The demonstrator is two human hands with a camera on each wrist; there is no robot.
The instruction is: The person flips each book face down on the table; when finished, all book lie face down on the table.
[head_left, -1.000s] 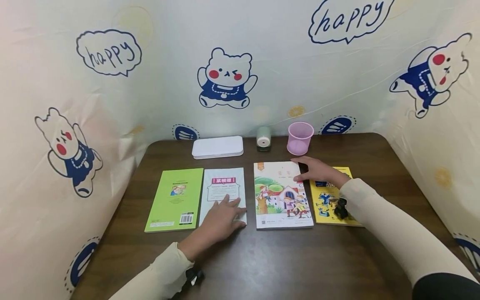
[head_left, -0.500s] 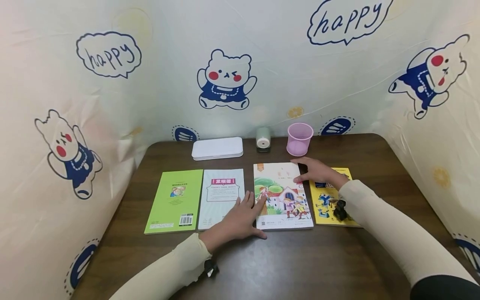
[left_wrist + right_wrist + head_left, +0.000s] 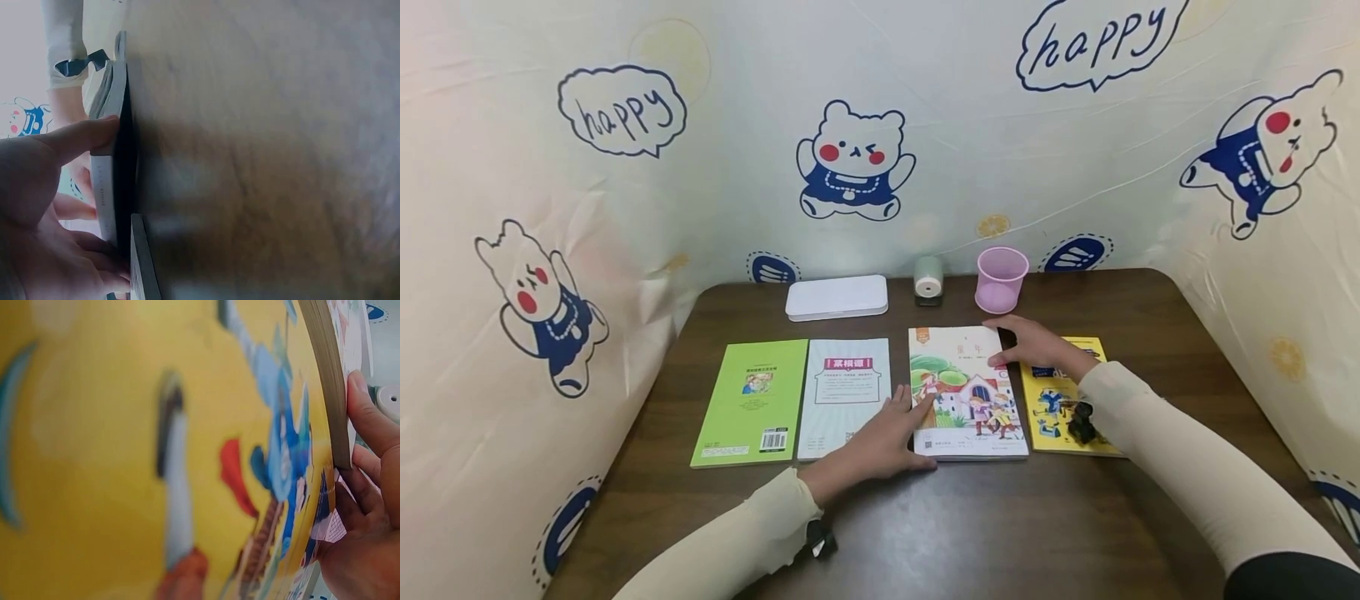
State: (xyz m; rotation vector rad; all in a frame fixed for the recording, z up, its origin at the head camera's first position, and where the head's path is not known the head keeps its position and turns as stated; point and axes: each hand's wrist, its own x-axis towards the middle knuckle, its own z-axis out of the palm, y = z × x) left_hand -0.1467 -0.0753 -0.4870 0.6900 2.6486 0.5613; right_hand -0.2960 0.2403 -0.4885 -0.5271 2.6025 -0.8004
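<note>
A storybook (image 3: 966,417) with children, trees and a house on its white cover lies flat near the middle of the desk. My left hand (image 3: 880,437) grips its near left corner, thumb (image 3: 94,134) along the front edge and fingers by the spine (image 3: 104,200) in the left wrist view. At the far right corner, my right hand (image 3: 1041,343) holds the same book between thumb and fingers. Its forearm passes over a yellow book (image 3: 1045,396), which fills much of the right wrist view. Under my left hand's outer side lies a light blue book (image 3: 846,387), partly covered.
A green book (image 3: 752,408) lies at the left, beside the light blue one. Along the back stand a white flat case (image 3: 837,297), a small green-and-white pencil sharpener (image 3: 928,279) and a pink cup (image 3: 1000,283). Patterned cloth (image 3: 715,183) hangs round the desk (image 3: 1000,525).
My left hand has moved right, from the light blue book onto the storybook's near left corner. My right hand has kept its place at the far right corner.
</note>
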